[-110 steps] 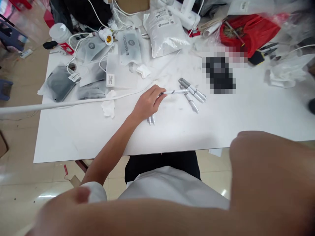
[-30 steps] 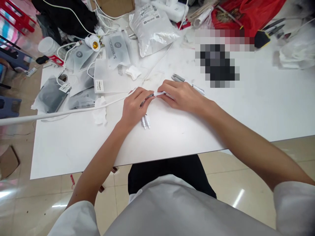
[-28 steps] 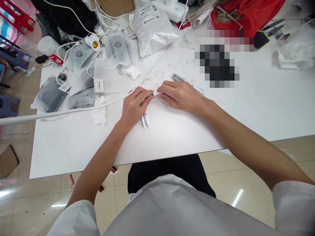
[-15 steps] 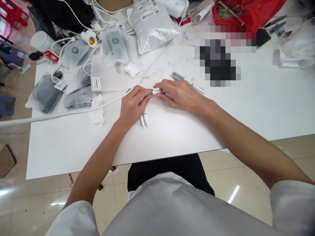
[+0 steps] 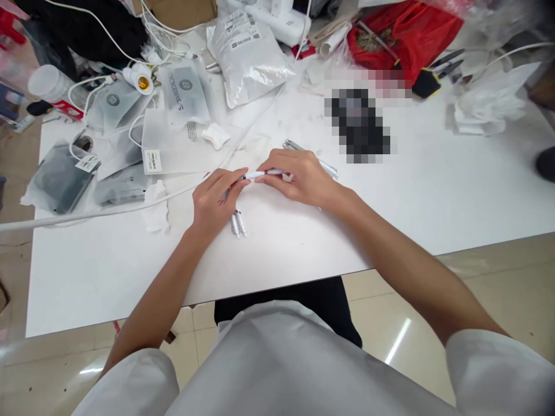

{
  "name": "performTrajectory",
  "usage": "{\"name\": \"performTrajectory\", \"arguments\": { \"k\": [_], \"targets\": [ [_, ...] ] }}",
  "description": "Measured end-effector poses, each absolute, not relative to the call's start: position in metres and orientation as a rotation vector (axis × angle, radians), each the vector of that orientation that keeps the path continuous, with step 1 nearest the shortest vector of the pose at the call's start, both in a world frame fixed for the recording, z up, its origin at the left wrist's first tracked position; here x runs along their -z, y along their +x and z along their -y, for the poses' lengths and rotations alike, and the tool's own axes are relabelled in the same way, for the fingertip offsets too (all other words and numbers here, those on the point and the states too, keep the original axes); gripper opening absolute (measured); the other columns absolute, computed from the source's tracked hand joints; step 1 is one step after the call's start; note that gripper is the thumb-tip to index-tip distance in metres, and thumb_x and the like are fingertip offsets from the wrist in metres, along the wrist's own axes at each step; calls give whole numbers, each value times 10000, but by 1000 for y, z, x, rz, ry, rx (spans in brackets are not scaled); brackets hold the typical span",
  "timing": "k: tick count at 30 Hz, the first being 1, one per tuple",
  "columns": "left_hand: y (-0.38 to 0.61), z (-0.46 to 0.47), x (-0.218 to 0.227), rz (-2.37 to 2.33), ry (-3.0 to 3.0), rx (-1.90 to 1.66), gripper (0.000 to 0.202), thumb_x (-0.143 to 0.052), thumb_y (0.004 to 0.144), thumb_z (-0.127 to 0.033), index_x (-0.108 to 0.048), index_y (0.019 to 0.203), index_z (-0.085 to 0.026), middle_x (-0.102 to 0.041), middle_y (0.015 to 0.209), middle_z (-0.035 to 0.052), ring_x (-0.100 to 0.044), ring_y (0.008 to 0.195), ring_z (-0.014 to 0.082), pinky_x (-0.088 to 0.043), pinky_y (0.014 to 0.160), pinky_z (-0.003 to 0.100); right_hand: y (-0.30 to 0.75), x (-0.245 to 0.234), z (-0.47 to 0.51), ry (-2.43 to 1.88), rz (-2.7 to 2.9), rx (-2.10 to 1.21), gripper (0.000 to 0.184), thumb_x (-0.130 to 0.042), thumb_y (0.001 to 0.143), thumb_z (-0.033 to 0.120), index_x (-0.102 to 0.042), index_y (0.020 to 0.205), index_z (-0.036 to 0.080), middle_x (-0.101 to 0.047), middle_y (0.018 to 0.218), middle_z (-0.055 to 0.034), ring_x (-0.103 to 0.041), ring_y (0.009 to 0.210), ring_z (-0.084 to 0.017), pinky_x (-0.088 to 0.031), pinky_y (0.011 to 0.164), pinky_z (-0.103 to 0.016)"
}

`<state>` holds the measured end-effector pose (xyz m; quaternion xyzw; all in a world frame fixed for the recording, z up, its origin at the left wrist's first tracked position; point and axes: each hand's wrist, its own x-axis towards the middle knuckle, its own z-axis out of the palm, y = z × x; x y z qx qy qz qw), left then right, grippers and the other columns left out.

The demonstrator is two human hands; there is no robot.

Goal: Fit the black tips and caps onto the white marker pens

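Note:
A white pen (image 5: 255, 175) lies level between my two hands, a little above the table (image 5: 277, 242). My left hand (image 5: 215, 196) is closed on its left end, thumb against fingertips. My right hand (image 5: 295, 176) pinches the other end, and its fingers cover part of the barrel. Two silver-and-white pens (image 5: 238, 224) rest on the table just below my left hand, their upper parts hidden by it. Behind my right hand lie more silver pens (image 5: 332, 169), partly covered by that hand.
At the left are frosted pouches (image 5: 173, 141) with dark items, a white cable (image 5: 99, 218) and a lidded jar (image 5: 47, 86). A stuffed white plastic bag (image 5: 251, 58) sits at the back. Further right are a red bag (image 5: 416, 34), a pixelated dark object (image 5: 359, 124) and crumpled white plastic (image 5: 485, 110).
The view has shifted, so the table items appear further left. My hands have drawn slightly apart along the pen, and more of its white middle shows.

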<state>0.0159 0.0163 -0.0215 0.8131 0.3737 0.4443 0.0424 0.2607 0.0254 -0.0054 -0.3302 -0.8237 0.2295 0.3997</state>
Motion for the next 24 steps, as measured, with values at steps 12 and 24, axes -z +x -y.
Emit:
{"name": "performTrajectory", "arguments": {
  "k": [12,24],
  "targets": [
    [19,-12,15,-1206,2190,-1423,161,-655,1083,-366,-716,1071,-218,-773,826,-3,-691,687,118,-521,709,248,246,-12,-43,-743,1417,-1220,339,-865,896,557,-804,1079,278,-774,1004,-7,-723,835,-139,-608,752,-278],
    [19,-15,22,-1202,2046,-1524,136,-689,1066,-347,-680,1025,-217,-726,834,-10,-644,718,109,-501,699,239,201,-3,-46,-862,1135,-1192,431,-925,821,558,-601,861,276,-775,843,42,-808,872,-181,-662,790,-324]
  ]
}}
